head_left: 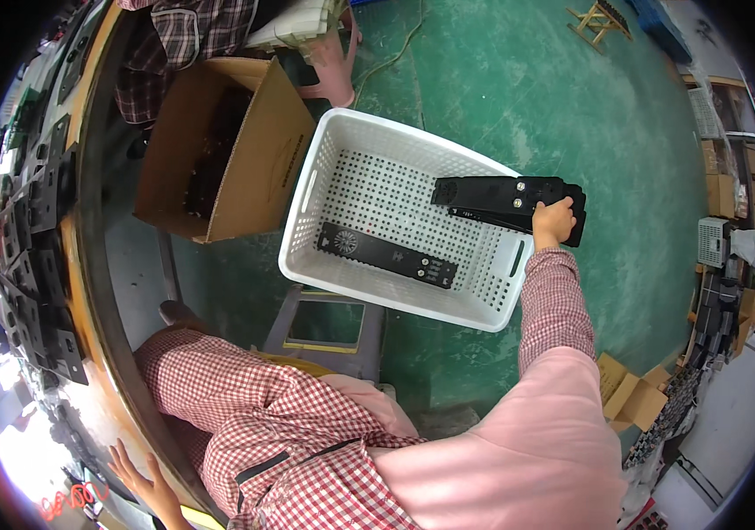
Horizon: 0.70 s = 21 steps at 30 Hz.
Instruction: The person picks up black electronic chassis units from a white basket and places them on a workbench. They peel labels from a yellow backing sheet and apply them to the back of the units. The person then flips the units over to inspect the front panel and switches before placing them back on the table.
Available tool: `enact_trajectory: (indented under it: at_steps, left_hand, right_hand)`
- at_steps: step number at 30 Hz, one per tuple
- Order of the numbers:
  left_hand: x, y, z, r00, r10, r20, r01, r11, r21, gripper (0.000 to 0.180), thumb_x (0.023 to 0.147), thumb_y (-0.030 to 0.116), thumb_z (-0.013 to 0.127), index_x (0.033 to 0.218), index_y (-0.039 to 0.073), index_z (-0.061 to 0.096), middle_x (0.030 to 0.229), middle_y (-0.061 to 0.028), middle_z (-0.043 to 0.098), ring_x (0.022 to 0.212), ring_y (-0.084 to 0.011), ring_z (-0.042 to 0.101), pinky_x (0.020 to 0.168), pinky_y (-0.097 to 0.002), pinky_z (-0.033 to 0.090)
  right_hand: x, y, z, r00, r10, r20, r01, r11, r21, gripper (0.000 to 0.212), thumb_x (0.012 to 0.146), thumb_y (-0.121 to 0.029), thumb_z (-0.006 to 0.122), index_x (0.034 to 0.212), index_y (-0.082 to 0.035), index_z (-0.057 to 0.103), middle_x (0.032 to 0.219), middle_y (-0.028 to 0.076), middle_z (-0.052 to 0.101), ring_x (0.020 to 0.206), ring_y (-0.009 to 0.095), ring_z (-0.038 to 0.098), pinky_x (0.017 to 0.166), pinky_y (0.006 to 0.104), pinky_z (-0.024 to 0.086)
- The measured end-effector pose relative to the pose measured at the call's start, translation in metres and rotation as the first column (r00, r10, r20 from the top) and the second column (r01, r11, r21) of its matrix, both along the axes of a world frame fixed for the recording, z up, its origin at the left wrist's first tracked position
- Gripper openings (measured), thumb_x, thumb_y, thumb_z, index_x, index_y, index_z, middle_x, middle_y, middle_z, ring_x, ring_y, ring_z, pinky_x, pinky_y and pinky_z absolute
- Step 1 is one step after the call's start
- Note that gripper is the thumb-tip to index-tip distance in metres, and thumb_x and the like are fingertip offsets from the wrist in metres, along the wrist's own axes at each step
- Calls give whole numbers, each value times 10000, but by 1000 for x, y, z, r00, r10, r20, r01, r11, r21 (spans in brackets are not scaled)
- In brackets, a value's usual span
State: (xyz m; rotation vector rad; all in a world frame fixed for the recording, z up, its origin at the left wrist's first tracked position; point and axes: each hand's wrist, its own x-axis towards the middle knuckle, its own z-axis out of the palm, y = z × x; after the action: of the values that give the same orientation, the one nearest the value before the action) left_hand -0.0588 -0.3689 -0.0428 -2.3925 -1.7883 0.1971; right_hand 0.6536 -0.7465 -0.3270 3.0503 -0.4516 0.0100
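My right hand (556,223) is closed on the end of a small stack of long black panels (492,192), with two silver round fittings on the top one. The stack is over the right end of a white perforated plastic basket (395,129), its far end reaching inside the rim. On the basket's floor lies another long black panel (386,253), with a round fan-like cutout at its left end and silver fittings at its right. My left hand (143,484), fingers spread and holding nothing, is at the worktable's edge at lower left; whether it touches the surface I cannot tell.
Left of the basket stands an open cardboard box (276,141) with dark contents. Black parts (46,212) crowd the curved-looking worktable (99,353) at left. A grey stool (329,353) is below the basket, and a pink stool (335,75) behind it. Cardboard boxes (635,396) stand at right.
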Motion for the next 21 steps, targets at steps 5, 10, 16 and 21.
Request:
enact_trajectory:
  at_steps: [5, 10, 16, 21]
  left_hand:
    - [5, -4, 3, 999, 50, 3, -50, 999, -14, 575, 973, 368, 567, 1490, 163, 422, 1590, -103, 319, 1493, -393, 158, 1197, -532, 133]
    - [1, -10, 3, 998, 63, 8, -63, 998, -29, 571, 975, 363, 567, 1490, 165, 422, 1583, -107, 332, 1489, -396, 168, 1197, -532, 142]
    - [-3, -6, 1, 998, 20, 56, -18, 999, -38, 571, 975, 355, 565, 1494, 168, 417, 1566, -109, 363, 1482, -405, 187, 1196, -535, 139]
    - [-1, -7, -4, 994, 19, 106, -12, 998, -68, 577, 977, 346, 564, 1498, 154, 408, 1561, -94, 376, 1486, -406, 169, 1200, -536, 106]
  right_hand:
    - [10, -8, -9, 1000, 24, 3, -24, 993, -113, 410, 825, -220, 734, 1139, -46, 535, 1038, 138, 698, 1045, 328, 642, 890, 453, 500]
    - [-4, -4, 6, 982, 191, 0, -189, 971, -144, 430, 815, -237, 746, 1144, -58, 534, 1032, 138, 706, 1047, 328, 642, 897, 462, 468]
    - [1, 26, 6, 976, 197, -94, -160, 939, 305, 540, 783, -276, 735, 1232, -61, 527, 1076, 198, 695, 1052, 408, 646, 911, 492, 498]
    - [-13, 49, -24, 958, 248, -141, -108, 773, 625, 333, 853, -222, 701, 1138, -52, 671, 1016, 179, 716, 892, 324, 716, 713, 409, 589]
